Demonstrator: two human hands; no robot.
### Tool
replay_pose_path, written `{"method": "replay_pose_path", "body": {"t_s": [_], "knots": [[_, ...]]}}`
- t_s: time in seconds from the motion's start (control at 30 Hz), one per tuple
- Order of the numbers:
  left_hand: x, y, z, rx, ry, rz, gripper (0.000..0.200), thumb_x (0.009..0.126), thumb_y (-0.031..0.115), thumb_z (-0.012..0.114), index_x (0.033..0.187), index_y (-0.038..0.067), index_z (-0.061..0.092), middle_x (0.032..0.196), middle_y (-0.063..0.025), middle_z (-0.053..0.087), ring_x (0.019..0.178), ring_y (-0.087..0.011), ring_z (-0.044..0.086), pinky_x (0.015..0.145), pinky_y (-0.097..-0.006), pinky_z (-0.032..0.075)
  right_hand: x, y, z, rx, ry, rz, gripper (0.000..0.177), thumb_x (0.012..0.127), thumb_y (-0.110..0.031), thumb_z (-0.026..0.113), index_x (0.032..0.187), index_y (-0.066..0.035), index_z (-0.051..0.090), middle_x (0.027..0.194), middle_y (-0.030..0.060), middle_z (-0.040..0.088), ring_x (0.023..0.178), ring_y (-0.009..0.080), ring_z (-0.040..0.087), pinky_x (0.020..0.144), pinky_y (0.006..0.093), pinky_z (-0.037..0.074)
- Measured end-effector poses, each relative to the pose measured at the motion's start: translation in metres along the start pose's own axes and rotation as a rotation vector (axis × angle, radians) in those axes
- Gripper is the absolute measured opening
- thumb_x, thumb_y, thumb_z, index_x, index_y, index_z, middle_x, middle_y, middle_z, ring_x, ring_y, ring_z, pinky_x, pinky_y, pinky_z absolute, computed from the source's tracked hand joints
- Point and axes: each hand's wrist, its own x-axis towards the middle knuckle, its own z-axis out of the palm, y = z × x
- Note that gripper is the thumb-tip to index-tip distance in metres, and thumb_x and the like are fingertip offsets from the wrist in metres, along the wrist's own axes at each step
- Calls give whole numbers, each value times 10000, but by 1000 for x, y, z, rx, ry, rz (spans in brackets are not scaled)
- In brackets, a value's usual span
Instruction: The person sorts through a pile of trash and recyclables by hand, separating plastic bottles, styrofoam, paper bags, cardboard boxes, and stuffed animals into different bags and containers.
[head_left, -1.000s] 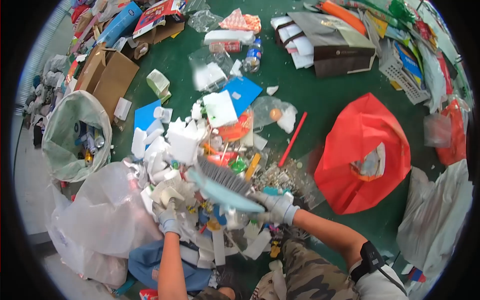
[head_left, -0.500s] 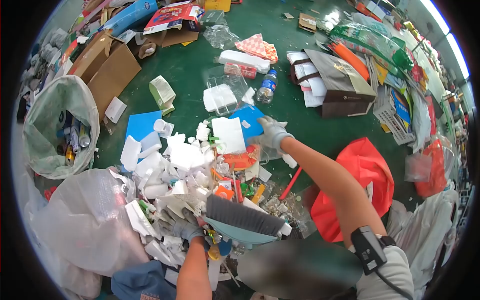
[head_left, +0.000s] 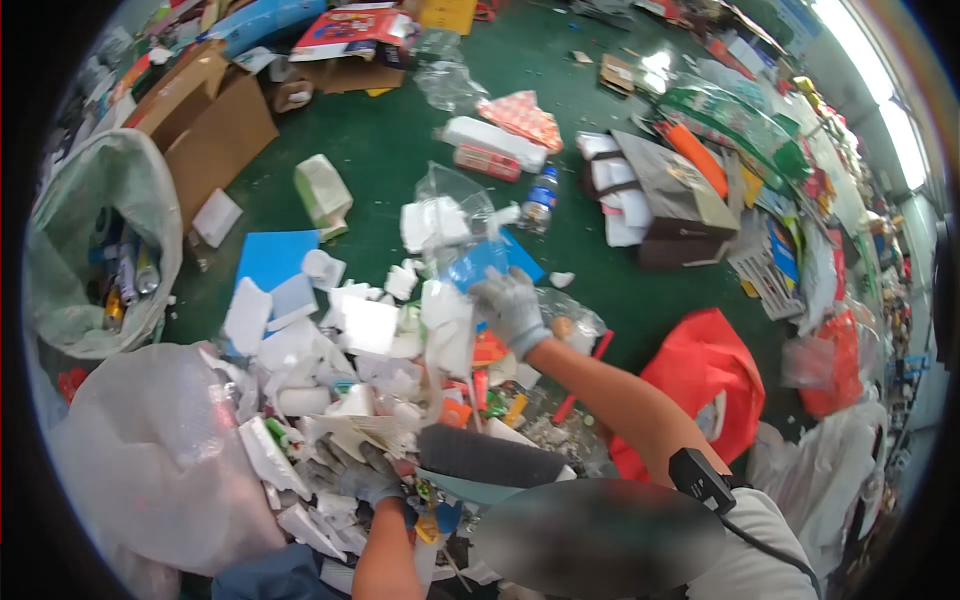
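My right hand (head_left: 510,308), in a grey-white glove, is at the right edge of the waste pile, its fingers bent against a white foam sheet (head_left: 446,325) that stands tilted. Just beyond it lie a blue sheet (head_left: 520,262) and clear plastic packaging (head_left: 458,205). At the near side of the pile, my gloved left hand (head_left: 370,474) rests among white foam scraps, beside a dark-bristled brush (head_left: 490,456). The brush handle's holder is hidden, and what the left fingers touch is unclear.
A lined bin with cans (head_left: 165,230) stands left, above bubble wrap (head_left: 165,455). A red bag (head_left: 705,375) lies right. Beyond are a blue-labelled bottle (head_left: 541,198), a grey bag with papers (head_left: 690,215) and a cardboard box (head_left: 225,140).
My right hand has moved nearer and to the left, and the white foam sheet has shifted and tilted with it. My left hand has barely moved.
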Motion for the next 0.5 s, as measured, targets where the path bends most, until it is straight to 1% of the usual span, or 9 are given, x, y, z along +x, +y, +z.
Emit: {"method": "replay_pose_path", "body": {"t_s": [0.07, 0.1, 0.13, 0.2, 0.27, 0.3, 0.33, 0.37, 0.5], "knots": [[0, 3, 6, 35, 174, -74, 698, 873, 553, 294, 1377, 71, 338, 1434, -146, 298, 1304, -433, 221, 1066, -562, 96, -37, -9, -28, 9, -46, -11, 148, 738, -153, 590, 881, -162, 629, 884, 9, 644, 886, 205, 586, 866, 407, 394], [0, 0, 16, 74, 141, -109, 703, 870, 574, 285, 1374, 89, 352, 1429, -138, 313, 1298, -424, 238, 1046, -563, 134, -55, -19, -52, 130, -54, 57, 218, 712, -93, 597, 925, -128, 630, 921, 68, 643, 891, 253, 599, 902, 449, 388], [-2, -6, 25, 120, 98, -130, 708, 867, 596, 276, 1370, 107, 367, 1424, -129, 328, 1291, -416, 256, 1027, -564, 171, -76, -19, -72, 140, -66, 39, 228, 697, -102, 597, 924, -109, 617, 937, 74, 636, 880, 249, 594, 878, 430, 401], [3, -4, 12, 218, 49, -22, 732, 859, 641, 243, 1356, 128, 399, 1407, -126, 362, 1287, -390, 281, 996, -538, 218, -109, -27, -119, 139, -36, -17, 226, 697, -131, 606, 923, -124, 607, 927, 32, 627, 850, 203, 595, 936, 469, 385], [5, -10, 18, 82, 86, 33, 752, 863, 620, 256, 1330, 55, 427, 1372, -189, 394, 1289, -420, 272, 1046, -545, 171, -150, -34, -151, 65, -39, 43, 244, 690, -148, 620, 933, -136, 608, 914, 5, 623, 852, 184, 594, 967, 502, 358], [3, -4, 10, 2, 130, -21, 766, 862, 626, 244, 1325, 45, 430, 1369, -176, 403, 1281, -412, 282, 1033, -557, 188, -172, -38, -162, 60, -53, 93, 249, 689, -156, 628, 937, -145, 610, 915, -2, 623, 861, 178, 593, 970, 502, 356], [0, -4, 21, 35, 238, -82, 721, 864, 598, 286, 1291, 44, 459, 1341, -189, 430, 1248, -380, 347, 1020, -511, 258, -196, -40, -174, 43, -66, 142, 254, 687, -164, 635, 940, -154, 611, 917, -9, 624, 869, 172, 592, 973, 501, 353], [-2, 3, 20, 38, 257, -73, 711, 862, 584, 299, 1295, 41, 453, 1343, -187, 428, 1248, -376, 350, 1020, -502, 262, -221, -39, -182, -14, -48, 180, 255, 691, -176, 636, 945, -165, 613, 915, -12, 623, 870, 160, 594, 994, 501, 337], [-10, 37, -5, -55, 175, 25, 679, 854, 530, 352, 1309, 32, 428, 1353, -180, 419, 1246, -359, 360, 1021, -470, 275, -280, -24, -298, -259, -65, 261, 149, 746, -175, 605, 894, -161, 606, 865, -12, 616, 850, 154, 593, 989, 512, 350]]}}
